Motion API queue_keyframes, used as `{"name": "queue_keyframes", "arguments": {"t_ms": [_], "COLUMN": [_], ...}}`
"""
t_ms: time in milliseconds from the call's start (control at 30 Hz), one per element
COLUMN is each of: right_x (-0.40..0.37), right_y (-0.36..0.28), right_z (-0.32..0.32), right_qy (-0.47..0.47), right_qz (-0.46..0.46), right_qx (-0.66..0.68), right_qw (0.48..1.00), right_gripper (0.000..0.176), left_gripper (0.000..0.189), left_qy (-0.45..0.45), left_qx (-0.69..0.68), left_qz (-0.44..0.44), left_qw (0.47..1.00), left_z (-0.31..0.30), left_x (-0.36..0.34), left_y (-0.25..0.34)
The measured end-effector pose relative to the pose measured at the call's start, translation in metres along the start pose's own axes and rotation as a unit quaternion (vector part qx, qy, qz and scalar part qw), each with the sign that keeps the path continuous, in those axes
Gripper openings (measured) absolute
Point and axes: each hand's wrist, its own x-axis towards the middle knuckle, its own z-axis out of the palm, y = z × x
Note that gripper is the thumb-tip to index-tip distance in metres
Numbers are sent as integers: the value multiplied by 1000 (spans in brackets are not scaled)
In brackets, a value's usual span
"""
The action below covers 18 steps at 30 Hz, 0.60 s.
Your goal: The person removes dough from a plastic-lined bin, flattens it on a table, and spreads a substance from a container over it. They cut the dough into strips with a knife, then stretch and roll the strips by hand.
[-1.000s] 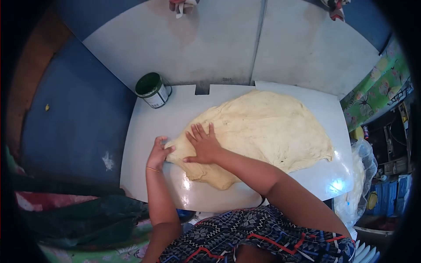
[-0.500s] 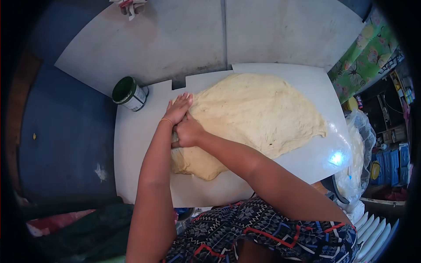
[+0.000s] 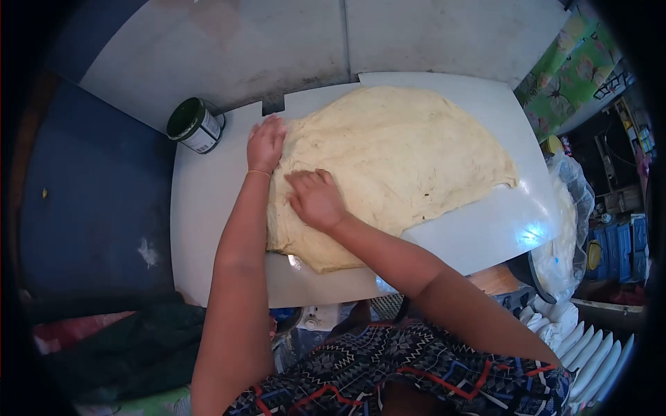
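A large, flattened mass of pale dough (image 3: 409, 152) lies across the white tabletop (image 3: 215, 229). At the dough's left edge rests my left hand (image 3: 266, 144), its fingers stretched out and pointing away from me, a thin band around the wrist. My right hand (image 3: 318, 199) lies palm down on the dough's left part, a little nearer to me, with its fingers spread. Nothing is held in either hand.
A dark green tub with a white label (image 3: 198, 128) stands at the table's back left. Behind the table rises a pale wall (image 3: 277, 48). Clear plastic bags (image 3: 565, 222) and stacked white trays (image 3: 590, 357) are beyond the right edge.
My hands have moved apart from each other. The right one has opened and flattened on the dough; the left has shifted along its edge, away from me. The view has tilted slightly.
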Motion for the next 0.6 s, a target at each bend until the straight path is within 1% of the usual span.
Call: {"name": "queue_keyframes", "arguments": {"t_ms": [33,67,100,133,167,200,233,267,300,367,400,433,467,500,533,567,600], "right_x": [-1,-1,0,-2,-3,-5,-10,-14,-15,-28,-30,-29,-32,-38,-43,-48,-54], "right_y": [1,3,4,5,9,13,15,16,17,18,22,26,28,31,37,45,55], "right_z": [-3,-6,-8,-6,-2,-1,-1,-1,-2,-4,-10,-16,-21,-26,-34,-47,-61], "right_qy": [5,65,123,126,170,214,215,205,198,186,175,181,145,102,104,188,261], "right_qz": [-1,25,52,59,66,71,77,61,43,40,28,17,52,90,84,168,241], "right_qx": [1,68,134,136,183,228,225,224,222,203,180,176,267,357,356,527,669], "right_qw": [1000,995,982,981,966,947,947,951,954,961,968,967,951,924,925,812,653], "right_gripper": [44,44,46,46,48,50,50,52,53,52,51,51,52,52,52,54,57], "left_gripper": [46,48,51,55,59,64,67,71,71,73,73,75,76,78,78,78,77], "left_qy": [61,119,58,-11,37,86,-13,-111,-113,-86,-76,-89,-106,-108,-103,-105,-109], "left_qx": [-40,-78,-258,-423,-281,-130,-27,78,78,176,178,190,202,208,210,210,211], "left_qz": [-35,-66,-204,-338,-218,-85,-85,-82,-77,-89,-86,-99,-113,-114,-112,-113,-110], "left_qw": [997,988,943,841,934,984,996,987,987,977,977,973,967,965,966,965,965], "left_z": [-8,-20,-49,-67,-28,7,-1,-12,-13,-16,-19,-22,-24,-24,-24,-23,-22], "left_x": [-7,-12,-14,-25,-63,-103,-131,-154,-166,-186,-193,-197,-198,-199,-201,-202,-201], "left_y": [17,38,74,108,107,105,122,137,139,139,142,144,145,146,145,143,139]}}
